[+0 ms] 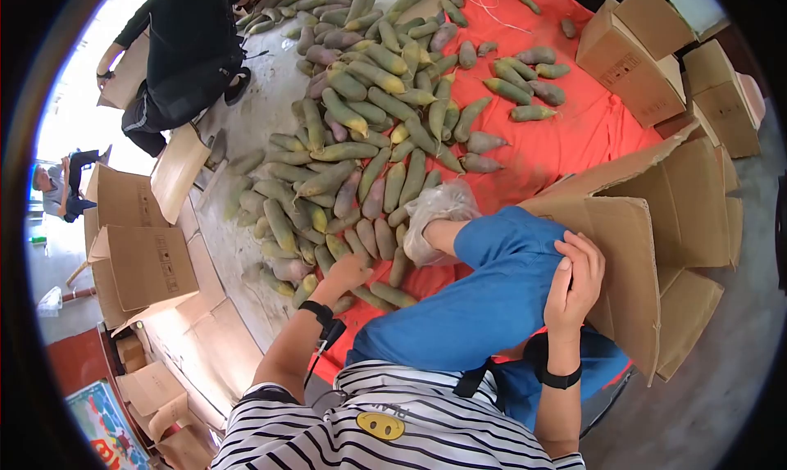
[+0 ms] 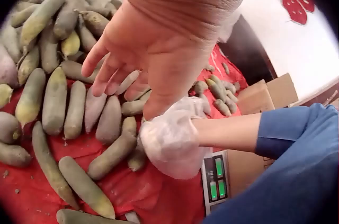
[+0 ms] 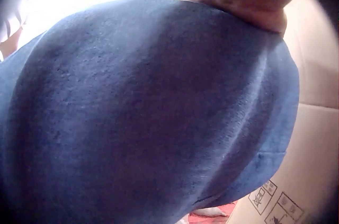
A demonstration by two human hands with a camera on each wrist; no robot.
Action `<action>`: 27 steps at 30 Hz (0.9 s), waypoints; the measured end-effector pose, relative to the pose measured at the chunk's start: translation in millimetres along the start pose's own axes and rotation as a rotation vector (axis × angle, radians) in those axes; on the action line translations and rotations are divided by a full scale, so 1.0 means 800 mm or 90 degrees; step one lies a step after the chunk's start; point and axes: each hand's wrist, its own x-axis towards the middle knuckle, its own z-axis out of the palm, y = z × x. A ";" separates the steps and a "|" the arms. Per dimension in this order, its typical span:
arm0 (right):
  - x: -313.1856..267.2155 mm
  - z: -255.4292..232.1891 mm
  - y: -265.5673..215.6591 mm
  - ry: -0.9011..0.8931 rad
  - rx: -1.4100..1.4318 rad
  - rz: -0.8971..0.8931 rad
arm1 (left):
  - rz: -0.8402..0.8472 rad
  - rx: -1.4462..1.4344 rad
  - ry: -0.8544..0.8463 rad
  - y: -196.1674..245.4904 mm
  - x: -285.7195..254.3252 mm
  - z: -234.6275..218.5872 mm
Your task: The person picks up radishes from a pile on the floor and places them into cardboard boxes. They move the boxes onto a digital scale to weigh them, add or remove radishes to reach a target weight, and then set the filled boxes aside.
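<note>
Left hand (image 1: 348, 273) reaching in at the near side of the radish pile (image 1: 328, 179); right hand (image 1: 578, 281) parked on the knee (image 1: 516, 236).

Left is the nearer hand by far — fingers loosely spread, nothing visible in it; can't tell if the fingertips touch a radish. Right hand is relaxed, holding nothing, well apart from the pile. Radishes lie toward the near edge of the red cloth (image 1: 533, 167); the pile runs past the cloth's left side onto the grey floor. Closest row (image 1: 366, 238) is just beyond the left fingers, long axes pointing roughly away from the person, so a grip across the width looks easiest. Bagged foot (image 1: 443, 220) sits just right of that row — tight on that side.
</note>
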 end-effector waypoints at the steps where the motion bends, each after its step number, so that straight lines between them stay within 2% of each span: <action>1: -0.001 0.001 0.003 -0.007 0.000 -0.001 | -0.003 -0.005 -0.004 -0.005 -0.001 -0.001; 3: -0.003 0.001 0.004 -0.016 -0.019 -0.002 | -0.143 0.015 0.061 -0.016 0.002 -0.010; 7: 0.001 0.002 -0.002 -0.033 -0.015 0.007 | -0.236 0.035 0.236 -0.072 0.017 -0.019; 8: 0.002 0.002 -0.002 -0.039 -0.022 0.008 | -0.239 0.033 0.233 -0.086 0.019 -0.022; 10: 0.004 0.003 -0.005 -0.049 -0.028 0.008 | -0.292 -0.008 0.353 -0.114 0.022 -0.028; 16: 0.008 0.008 -0.014 -0.064 -0.044 0.014 | -0.427 -0.212 0.409 -0.177 0.057 -0.031; 20: 0.010 0.011 -0.018 -0.070 -0.053 0.010 | -0.457 -0.332 0.431 -0.200 0.086 -0.025; 22: 0.012 0.011 -0.021 -0.077 -0.056 0.009 | -0.504 -0.408 0.499 -0.216 0.105 -0.014; 23: 0.013 0.012 -0.022 -0.080 -0.057 0.010 | -0.506 -0.410 0.497 -0.228 0.114 -0.010; 25: 0.014 0.013 -0.024 -0.083 -0.060 0.010 | -0.524 -0.569 0.474 -0.250 0.130 0.000; 26: 0.015 0.014 -0.025 -0.086 -0.059 0.010 | -0.525 -0.571 0.471 -0.254 0.134 0.003; 27: 0.015 0.014 -0.025 -0.088 -0.057 0.011 | -0.571 -0.555 0.439 -0.250 0.133 -0.004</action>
